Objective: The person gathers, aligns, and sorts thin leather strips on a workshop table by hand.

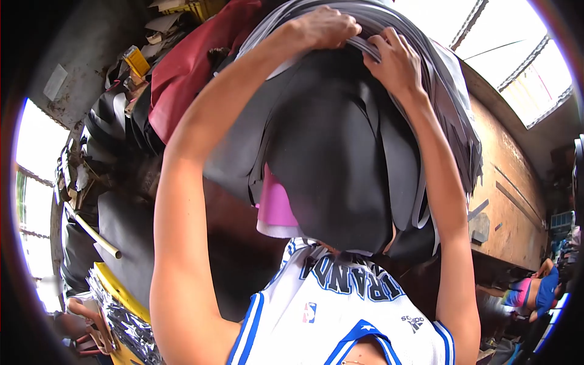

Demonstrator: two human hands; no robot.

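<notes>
A thick bundle of long grey and black strips (447, 115) arches over the top of a heap of dark sheet material. My left hand (328, 28) is closed on the strips at the top of the arch, its fingers bent down. Just to its right, my right hand (396, 64) grips the same strips between thumb and fingers. Below both hands hangs a broad black sheet (328, 152), blurred in part. A pink rolled sheet (277, 204) sticks out from under its left edge. The strips inside my fingers are partly hidden.
A red sheet (188, 67) drapes at the upper left. A wooden board table (508, 182) stands at the right, with small dark scraps on it. A pale pole (94, 231) leans at the left. Another person (535, 289) is at the far right, and part of someone (88, 319) shows lower left.
</notes>
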